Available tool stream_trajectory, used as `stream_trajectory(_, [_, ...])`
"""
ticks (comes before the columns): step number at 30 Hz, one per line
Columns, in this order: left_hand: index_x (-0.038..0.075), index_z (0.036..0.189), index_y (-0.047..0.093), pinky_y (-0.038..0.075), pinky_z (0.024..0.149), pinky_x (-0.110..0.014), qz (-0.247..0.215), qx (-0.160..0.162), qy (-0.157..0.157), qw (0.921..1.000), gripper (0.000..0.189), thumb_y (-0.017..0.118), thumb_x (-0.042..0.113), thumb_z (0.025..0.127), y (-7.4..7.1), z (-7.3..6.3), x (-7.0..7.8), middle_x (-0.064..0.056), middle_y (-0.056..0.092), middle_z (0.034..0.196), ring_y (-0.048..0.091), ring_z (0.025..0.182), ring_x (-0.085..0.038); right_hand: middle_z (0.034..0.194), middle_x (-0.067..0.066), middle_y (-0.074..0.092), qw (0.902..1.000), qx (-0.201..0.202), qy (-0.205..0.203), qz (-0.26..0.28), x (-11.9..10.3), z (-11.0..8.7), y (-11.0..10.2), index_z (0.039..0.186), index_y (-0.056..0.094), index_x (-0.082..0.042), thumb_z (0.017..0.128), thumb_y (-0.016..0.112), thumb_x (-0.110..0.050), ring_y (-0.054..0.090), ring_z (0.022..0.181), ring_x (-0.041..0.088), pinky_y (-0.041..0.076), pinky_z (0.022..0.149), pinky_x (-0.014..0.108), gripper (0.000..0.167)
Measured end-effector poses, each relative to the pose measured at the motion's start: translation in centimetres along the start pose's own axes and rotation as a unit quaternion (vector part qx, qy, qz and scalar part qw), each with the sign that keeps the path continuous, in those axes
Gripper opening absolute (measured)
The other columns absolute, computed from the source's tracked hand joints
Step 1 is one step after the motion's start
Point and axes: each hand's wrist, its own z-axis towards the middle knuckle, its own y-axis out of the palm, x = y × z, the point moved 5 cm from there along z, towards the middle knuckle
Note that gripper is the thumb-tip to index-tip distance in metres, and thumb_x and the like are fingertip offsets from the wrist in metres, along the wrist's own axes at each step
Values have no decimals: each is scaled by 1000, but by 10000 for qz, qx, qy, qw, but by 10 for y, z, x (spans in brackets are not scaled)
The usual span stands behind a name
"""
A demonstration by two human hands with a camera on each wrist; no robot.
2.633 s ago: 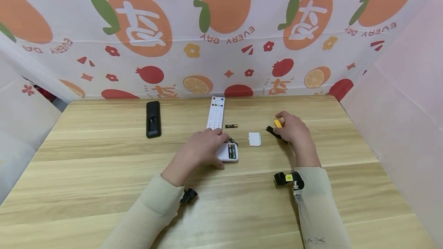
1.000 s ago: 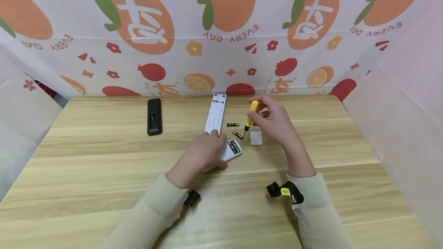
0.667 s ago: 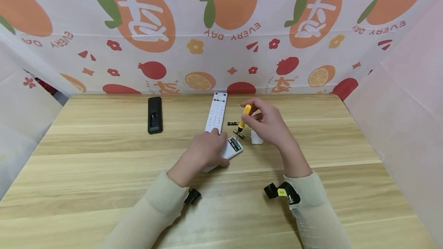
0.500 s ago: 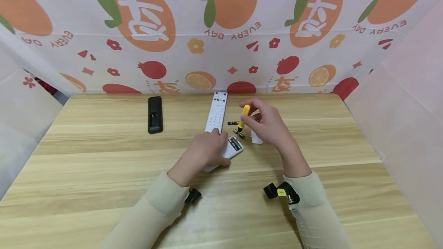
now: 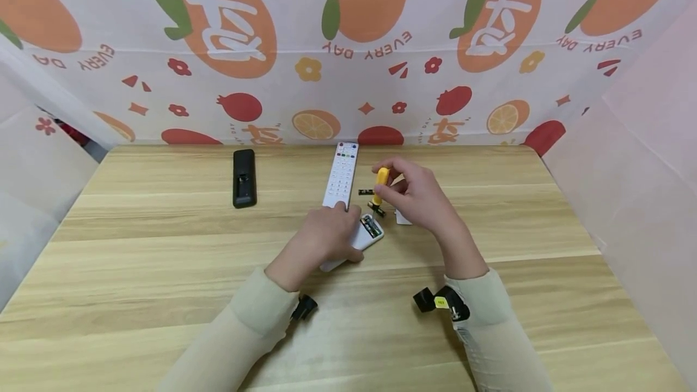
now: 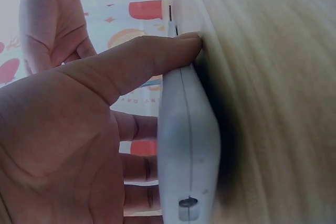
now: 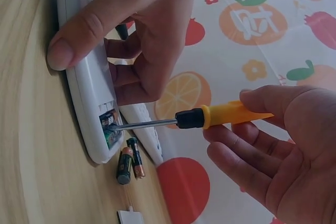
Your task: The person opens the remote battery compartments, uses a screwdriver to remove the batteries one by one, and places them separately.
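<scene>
My left hand [image 5: 325,235] grips a white remote control [image 7: 89,72] lying face down, thumb along its near edge and fingers along the far one. Its battery compartment at the right end is uncovered, with batteries [image 5: 372,227] inside. My right hand [image 5: 416,195] pinches a screwdriver [image 7: 226,115] with a yellow handle and black collar. The screwdriver's metal tip reaches into the compartment, against the batteries. Just behind lie two loose batteries, one [image 5: 366,192] farther back and one [image 7: 125,165] nearer the remote. A white battery cover [image 7: 130,217] is partly hidden under my right hand in the head view.
Behind my left hand lies a second white remote [image 5: 341,174], buttons up. A black remote [image 5: 244,178] with its back opening showing lies farther left. A fruit-print curtain [image 5: 283,95] hangs at the back edge of the wooden table [image 5: 163,271].
My right hand has brought the screwdriver from the right to the compartment, its handle now upright. My left hand has turned the remote at an angle. Over the last half second, little moves.
</scene>
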Motion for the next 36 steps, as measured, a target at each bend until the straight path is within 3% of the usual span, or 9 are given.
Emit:
stream_trajectory(6, [9, 120, 53, 45, 62, -37, 8, -54, -33, 10000, 73, 82, 56, 72, 0, 0, 0, -11, 56, 101, 55, 79, -24, 94, -2, 64, 9993, -219, -60, -285, -8, 0, 9, 113, 66, -17, 91, 73, -20, 64, 84, 17, 56, 78, 29, 23])
stream_trajectory(9, [9, 128, 52, 47, 64, -38, 25, -45, -47, 10000, 79, 81, 57, 72, 0, 0, 0, -12, 57, 103, 55, 80, -24, 93, -4, 65, 9977, -334, -228, -538, -16, -2, 14, 105, 68, -18, 90, 75, -19, 64, 83, 14, 56, 75, 27, 17])
stream_trajectory(14, [12, 136, 52, 48, 66, -38, -52, -42, -79, 9999, 81, 81, 53, 73, 1, 0, -1, -12, 57, 104, 56, 82, -24, 88, -4, 64, 9903, -527, -581, -1145, -29, -7, 22, 99, 71, -16, 87, 78, -21, 62, 79, 13, 52, 70, 27, 15])
stream_trajectory(18, [11, 131, 55, 48, 66, -37, -30, -118, -77, 9999, 75, 79, 52, 74, 3, 1, -1, -10, 55, 104, 55, 82, -24, 84, -5, 63, 9857, -706, -662, -1381, -36, -10, 23, 96, 72, -16, 86, 79, -23, 61, 78, 17, 49, 69, 29, 14])
stream_trajectory(25, [12, 127, 55, 47, 64, -37, -54, -141, -16, 9999, 72, 79, 53, 73, 4, 2, 0, -9, 57, 101, 55, 80, -22, 87, -5, 66, 9834, -911, -293, -1540, -35, -14, 17, 99, 74, -16, 87, 78, -23, 60, 79, 14, 50, 69, 30, 14])
stream_trajectory(31, [12, 122, 53, 47, 64, -37, -83, -78, 27, 9999, 72, 78, 56, 72, 1, 2, 1, -9, 58, 102, 56, 80, -22, 96, -1, 68, 9862, -717, 221, -1473, -27, -11, 9, 107, 72, -14, 91, 73, -23, 62, 84, 17, 53, 75, 31, 18])
stream_trajectory(36, [12, 119, 53, 45, 63, -37, -233, -111, 22, 9997, 68, 78, 56, 72, 1, 2, 1, -5, 60, 91, 57, 76, -21, 97, -1, 69, 9871, -752, 116, -1411, -27, -10, 11, 105, 71, -14, 92, 72, -21, 65, 87, 15, 55, 76, 30, 15])
